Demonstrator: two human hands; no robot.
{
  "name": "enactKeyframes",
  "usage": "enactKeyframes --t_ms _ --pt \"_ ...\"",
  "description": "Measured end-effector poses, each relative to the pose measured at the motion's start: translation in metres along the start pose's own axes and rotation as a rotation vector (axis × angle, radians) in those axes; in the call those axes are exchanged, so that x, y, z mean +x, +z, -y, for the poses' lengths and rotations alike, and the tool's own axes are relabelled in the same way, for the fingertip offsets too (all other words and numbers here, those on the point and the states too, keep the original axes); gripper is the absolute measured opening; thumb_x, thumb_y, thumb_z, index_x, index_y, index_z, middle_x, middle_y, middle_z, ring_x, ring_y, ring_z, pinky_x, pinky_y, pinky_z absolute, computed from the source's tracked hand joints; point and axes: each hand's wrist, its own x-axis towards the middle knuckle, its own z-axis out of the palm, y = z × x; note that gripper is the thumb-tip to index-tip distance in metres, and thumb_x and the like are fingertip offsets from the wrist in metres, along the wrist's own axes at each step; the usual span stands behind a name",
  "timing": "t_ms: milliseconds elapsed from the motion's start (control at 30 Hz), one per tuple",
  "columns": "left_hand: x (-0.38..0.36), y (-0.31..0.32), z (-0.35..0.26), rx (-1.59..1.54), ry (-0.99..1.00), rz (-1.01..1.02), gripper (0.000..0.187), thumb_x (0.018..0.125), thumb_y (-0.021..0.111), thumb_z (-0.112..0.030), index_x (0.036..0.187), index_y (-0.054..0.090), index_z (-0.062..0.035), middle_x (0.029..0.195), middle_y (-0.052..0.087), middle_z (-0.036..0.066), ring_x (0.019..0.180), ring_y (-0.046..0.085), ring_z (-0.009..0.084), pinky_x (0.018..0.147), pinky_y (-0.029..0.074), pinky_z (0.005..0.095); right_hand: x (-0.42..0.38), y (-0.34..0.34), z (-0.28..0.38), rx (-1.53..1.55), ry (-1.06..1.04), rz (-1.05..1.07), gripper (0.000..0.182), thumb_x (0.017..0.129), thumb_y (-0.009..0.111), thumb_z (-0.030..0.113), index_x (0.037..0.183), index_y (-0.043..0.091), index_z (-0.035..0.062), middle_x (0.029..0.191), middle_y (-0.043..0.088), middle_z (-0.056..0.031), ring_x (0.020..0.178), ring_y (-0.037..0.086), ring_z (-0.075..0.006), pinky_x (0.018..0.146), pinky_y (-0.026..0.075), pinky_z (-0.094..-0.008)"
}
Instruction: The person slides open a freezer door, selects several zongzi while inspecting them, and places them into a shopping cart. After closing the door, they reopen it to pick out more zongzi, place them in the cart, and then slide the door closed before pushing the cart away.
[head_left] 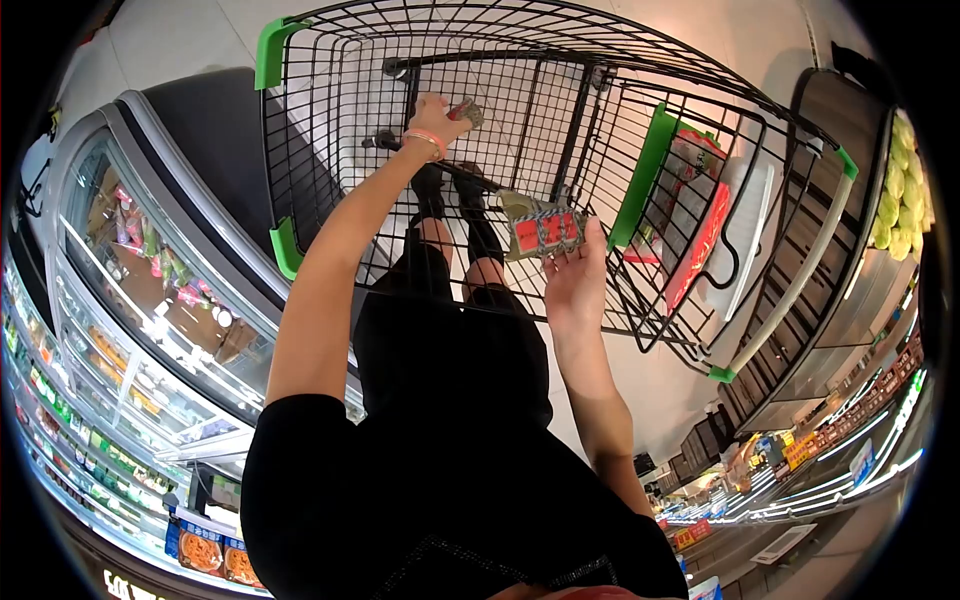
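Observation:
My right hand (575, 275) holds a small packet (545, 232) with a red label and a dark-and-white string pattern, above the near side of a black wire shopping cart (275, 50). The fingers are curled under and behind it. Inside the basket, my left hand (437, 122), with a pinkish band at the wrist, grips a similar small packet (467, 112) showing some red and greenish-grey. Part of that packet is hidden by the fingers. Beneath both hands, the cart's main basket shows bare wire mesh.
Red-and-white packages (700, 245) stand in the cart's rear section by a green flap (645, 175). A glass-topped freezer case (170, 270) is at the left. Yellow-green produce (900, 190) sits on a display at the right. My legs are against the cart's near side.

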Motion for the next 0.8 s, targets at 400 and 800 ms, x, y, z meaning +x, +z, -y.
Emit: enactKeyframes --t_ms 400,800 --pt "0.026 0.048 0.010 0.252 0.342 -0.040 0.053 0.068 0.072 -0.028 0.109 0.046 -0.0083 0.112 0.048 0.015 0.086 0.059 0.0362 0.078 0.048 0.0439 0.027 0.015 -0.014 -0.008 -0.018 -0.015 0.046 0.085 0.063 0.050 0.106 0.053 0.0106 0.108 0.058 -0.0005 0.102 0.048 -0.0129 0.092 0.031 -0.0304" --pt "0.034 0.055 0.067 0.592 0.878 -0.138 0.073 0.074 0.067 -0.009 0.139 0.033 -0.0139 0.139 0.036 0.017 0.100 0.056 0.0335 0.089 0.041 0.0419 0.057 0.021 -0.024 -0.078 0.035 -0.026 0.056 0.082 0.065 0.052 0.119 0.046 0.0137 0.114 0.050 -0.0007 0.103 0.045 -0.0151 0.094 0.032 -0.0338"
